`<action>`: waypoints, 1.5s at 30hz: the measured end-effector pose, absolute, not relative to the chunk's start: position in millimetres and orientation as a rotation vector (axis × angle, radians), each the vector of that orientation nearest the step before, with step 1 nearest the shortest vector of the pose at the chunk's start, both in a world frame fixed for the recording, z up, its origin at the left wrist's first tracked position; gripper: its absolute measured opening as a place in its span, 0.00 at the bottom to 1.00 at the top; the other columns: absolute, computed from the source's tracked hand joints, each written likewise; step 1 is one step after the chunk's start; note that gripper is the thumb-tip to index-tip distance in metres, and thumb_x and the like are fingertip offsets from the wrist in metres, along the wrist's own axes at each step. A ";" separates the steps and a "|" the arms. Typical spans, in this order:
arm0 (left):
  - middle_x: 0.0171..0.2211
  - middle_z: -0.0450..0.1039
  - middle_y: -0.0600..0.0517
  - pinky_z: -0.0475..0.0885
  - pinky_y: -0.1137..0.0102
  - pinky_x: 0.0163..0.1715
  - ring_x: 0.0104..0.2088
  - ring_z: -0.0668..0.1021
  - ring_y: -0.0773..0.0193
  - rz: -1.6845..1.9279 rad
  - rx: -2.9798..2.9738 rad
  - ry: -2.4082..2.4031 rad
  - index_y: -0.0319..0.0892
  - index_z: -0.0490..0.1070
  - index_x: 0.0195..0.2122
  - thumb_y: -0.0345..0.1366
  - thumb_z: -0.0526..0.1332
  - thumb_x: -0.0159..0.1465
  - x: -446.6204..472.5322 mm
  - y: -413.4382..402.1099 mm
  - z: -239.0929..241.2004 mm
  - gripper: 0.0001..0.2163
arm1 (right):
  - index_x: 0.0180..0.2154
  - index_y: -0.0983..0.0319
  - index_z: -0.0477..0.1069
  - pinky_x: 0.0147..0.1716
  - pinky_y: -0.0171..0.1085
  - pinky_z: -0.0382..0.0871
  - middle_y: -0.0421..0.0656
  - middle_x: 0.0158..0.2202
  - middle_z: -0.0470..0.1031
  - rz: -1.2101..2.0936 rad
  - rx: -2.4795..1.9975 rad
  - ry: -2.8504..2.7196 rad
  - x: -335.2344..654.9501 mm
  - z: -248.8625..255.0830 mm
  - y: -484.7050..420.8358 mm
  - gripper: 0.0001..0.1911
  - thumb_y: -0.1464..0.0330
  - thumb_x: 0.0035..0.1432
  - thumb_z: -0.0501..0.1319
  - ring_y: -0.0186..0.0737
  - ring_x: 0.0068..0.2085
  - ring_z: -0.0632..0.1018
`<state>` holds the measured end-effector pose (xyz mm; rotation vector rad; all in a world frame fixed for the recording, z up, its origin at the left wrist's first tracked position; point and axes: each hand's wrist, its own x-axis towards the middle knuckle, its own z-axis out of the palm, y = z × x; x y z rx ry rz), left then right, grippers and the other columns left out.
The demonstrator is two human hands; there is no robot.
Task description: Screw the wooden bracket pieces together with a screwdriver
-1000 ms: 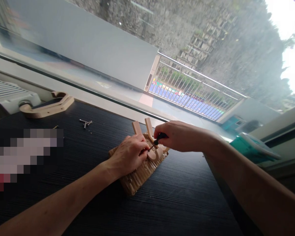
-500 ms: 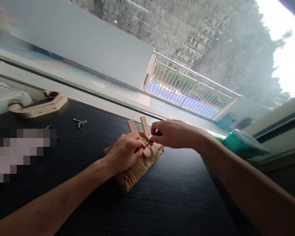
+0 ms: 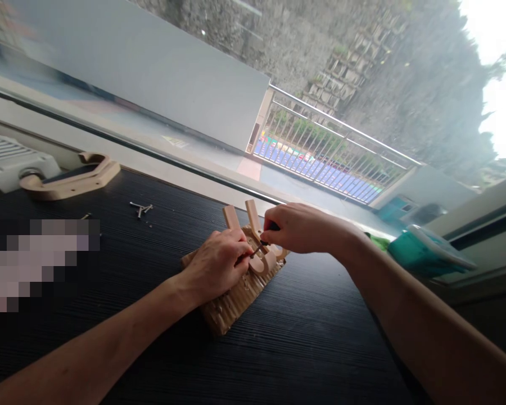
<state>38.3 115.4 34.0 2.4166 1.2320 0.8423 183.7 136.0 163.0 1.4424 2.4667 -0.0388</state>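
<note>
A brown corrugated cardboard block point(image 3: 231, 306) lies on the dark table, with pale wooden hooks point(image 3: 263, 263) on top of it. Two straight wooden ends point(image 3: 230, 217) stick out beyond its far side. My left hand point(image 3: 221, 260) is closed over the near hook, its fingertips pinched beside the screwdriver's tip; whether a screw is between them is hidden. In my closed right hand point(image 3: 293, 228) is a screwdriver point(image 3: 263, 243) with a dark handle, mostly covered by the fingers. Its thin shaft slants down left toward my left fingertips.
Several loose screws point(image 3: 141, 209) lie on the black wood-grain table point(image 3: 303, 343). At the far left a larger curved wooden piece point(image 3: 73, 183) rests beside a white ribbed object point(image 3: 19, 163). A teal container point(image 3: 425, 253) stands at the right by the window frame.
The view has shifted slightly, so everything sits a little further right. Both hands keep the same grip at the hook, and the screwdriver is still in my right hand.
</note>
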 end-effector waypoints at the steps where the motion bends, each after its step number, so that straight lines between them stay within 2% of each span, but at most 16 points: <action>1: 0.37 0.74 0.50 0.66 0.62 0.41 0.43 0.74 0.57 0.844 2.417 1.229 0.43 0.76 0.34 0.30 0.59 0.60 38.3 115.4 33.7 0.07 | 0.30 0.60 0.74 0.25 0.33 0.55 0.41 0.27 0.74 -0.034 1.457 2.442 184.8 163.5 136.1 0.12 0.62 0.55 0.55 0.33 0.27 0.68; 4: 0.37 0.74 0.51 0.65 0.62 0.41 0.43 0.74 0.57 0.856 2.418 1.216 0.44 0.76 0.35 0.29 0.58 0.60 37.9 115.2 32.5 0.07 | 0.33 0.60 0.74 0.25 0.33 0.54 0.42 0.28 0.75 0.013 1.466 2.401 187.0 167.4 132.6 0.13 0.61 0.54 0.55 0.35 0.28 0.69; 8: 0.37 0.74 0.51 0.66 0.63 0.42 0.43 0.74 0.58 0.880 2.414 1.186 0.44 0.76 0.36 0.27 0.57 0.59 37.6 114.7 32.3 0.10 | 0.37 0.59 0.74 0.25 0.33 0.55 0.41 0.29 0.75 0.028 1.424 2.450 185.7 173.8 124.5 0.11 0.66 0.52 0.57 0.34 0.28 0.69; 14: 0.37 0.74 0.51 0.66 0.62 0.42 0.43 0.74 0.58 0.876 2.414 1.192 0.44 0.76 0.35 0.26 0.57 0.59 38.0 115.8 31.2 0.09 | 0.34 0.62 0.75 0.27 0.34 0.54 0.43 0.29 0.76 0.062 1.353 2.493 181.5 168.8 121.4 0.11 0.69 0.56 0.54 0.34 0.29 0.70; 22: 0.36 0.74 0.51 0.66 0.63 0.43 0.43 0.74 0.58 0.889 2.429 1.185 0.44 0.76 0.35 0.27 0.57 0.59 38.0 116.0 31.4 0.09 | 0.29 0.62 0.75 0.25 0.34 0.53 0.43 0.26 0.75 0.033 1.410 2.490 187.2 160.5 128.0 0.15 0.62 0.58 0.53 0.33 0.26 0.68; 26: 0.36 0.74 0.51 0.66 0.63 0.42 0.42 0.74 0.59 0.907 2.422 1.174 0.44 0.76 0.35 0.26 0.57 0.59 37.8 116.4 30.6 0.10 | 0.33 0.60 0.75 0.25 0.34 0.53 0.43 0.29 0.76 0.071 1.437 2.440 186.7 165.2 125.9 0.14 0.62 0.56 0.53 0.35 0.28 0.70; 29: 0.36 0.74 0.51 0.67 0.64 0.43 0.42 0.74 0.59 0.903 2.423 1.174 0.43 0.77 0.34 0.26 0.57 0.59 37.7 116.6 31.0 0.09 | 0.38 0.57 0.74 0.26 0.33 0.53 0.41 0.30 0.76 0.053 1.411 2.445 185.0 171.5 121.8 0.12 0.65 0.53 0.56 0.34 0.29 0.70; 36: 0.36 0.74 0.50 0.67 0.63 0.42 0.42 0.74 0.58 0.891 2.431 1.175 0.43 0.76 0.34 0.26 0.57 0.59 37.8 115.6 32.7 0.10 | 0.32 0.61 0.75 0.25 0.33 0.53 0.42 0.28 0.75 0.037 1.314 2.519 179.6 168.0 123.6 0.10 0.70 0.55 0.54 0.32 0.27 0.67; 45: 0.36 0.74 0.50 0.66 0.62 0.42 0.42 0.74 0.58 0.877 2.438 1.180 0.43 0.77 0.35 0.26 0.57 0.59 37.1 115.7 32.9 0.10 | 0.31 0.61 0.75 0.24 0.34 0.54 0.43 0.28 0.75 0.019 1.465 2.427 188.5 163.2 134.1 0.15 0.60 0.55 0.54 0.35 0.27 0.69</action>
